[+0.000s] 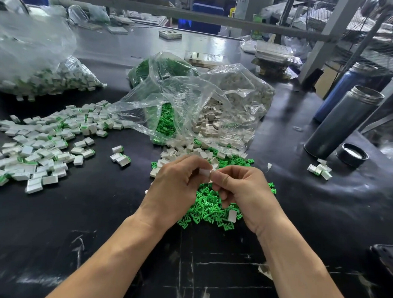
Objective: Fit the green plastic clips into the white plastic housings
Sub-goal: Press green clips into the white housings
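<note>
While both hands meet above the green clips (pixel 208 207), the left hand (pixel 178 186) and right hand (pixel 245 193) pinch one white housing (pixel 204 172) together. Finished pieces (pixel 46 143) lie at nine o'clock, flasks (pixel 343 122) at two.

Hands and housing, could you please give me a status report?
Left hand, right hand pinch one white housing. Loose green clips beneath. Nothing obstructing.
</note>
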Motion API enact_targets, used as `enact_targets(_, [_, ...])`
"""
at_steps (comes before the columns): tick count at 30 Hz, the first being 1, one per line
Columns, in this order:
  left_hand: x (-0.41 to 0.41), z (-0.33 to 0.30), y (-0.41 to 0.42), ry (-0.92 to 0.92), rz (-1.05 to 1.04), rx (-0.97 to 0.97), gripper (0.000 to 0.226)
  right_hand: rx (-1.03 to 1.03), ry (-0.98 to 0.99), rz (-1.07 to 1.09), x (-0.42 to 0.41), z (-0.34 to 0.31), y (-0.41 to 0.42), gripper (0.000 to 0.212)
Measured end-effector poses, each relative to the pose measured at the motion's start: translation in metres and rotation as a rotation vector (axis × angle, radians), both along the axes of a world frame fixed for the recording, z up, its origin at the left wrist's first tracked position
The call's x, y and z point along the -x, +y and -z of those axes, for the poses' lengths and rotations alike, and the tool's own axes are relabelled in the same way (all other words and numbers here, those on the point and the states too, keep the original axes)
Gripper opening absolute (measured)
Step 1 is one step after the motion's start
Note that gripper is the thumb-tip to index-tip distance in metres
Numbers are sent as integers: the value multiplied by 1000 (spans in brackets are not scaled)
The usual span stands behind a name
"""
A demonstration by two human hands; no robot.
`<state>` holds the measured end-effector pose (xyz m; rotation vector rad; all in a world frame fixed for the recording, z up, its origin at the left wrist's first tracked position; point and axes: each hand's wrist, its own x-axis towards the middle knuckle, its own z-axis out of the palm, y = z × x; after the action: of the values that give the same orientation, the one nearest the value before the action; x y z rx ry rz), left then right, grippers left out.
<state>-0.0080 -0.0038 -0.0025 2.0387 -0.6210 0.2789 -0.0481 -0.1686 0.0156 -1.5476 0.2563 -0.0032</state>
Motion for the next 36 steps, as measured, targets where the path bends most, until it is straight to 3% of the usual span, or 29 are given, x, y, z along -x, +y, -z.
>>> enact_targets(4, [-2,-1,0,158,-19,105,27,128,-129,77,-2,3,3,8])
enact_targets(8, [0,-4,1,322,0,291,22,175,-199,76,-1,5,9,18])
enact_targets(11, [1,-8,0,373,32,350,16,52,-161,68,2,3,16,45])
enact_targets(14, [3,-8,-3,378,67,328,16,63,-79,15,3,4,24,72])
enact_targets(23, [8,-8,-9,452,165,427,17,28,-188,-26,4,4,36,61])
enact_targets(27, [8,-9,-12,463,172,450,12,163,-237,98,-1,9,38,52])
enact_targets(32, [10,-11,-13,452,176,456,10,293,-267,231,-6,13,44,60])
enact_targets(36, [10,-11,-11,447,167,452,10,207,-294,196,-5,13,45,50])
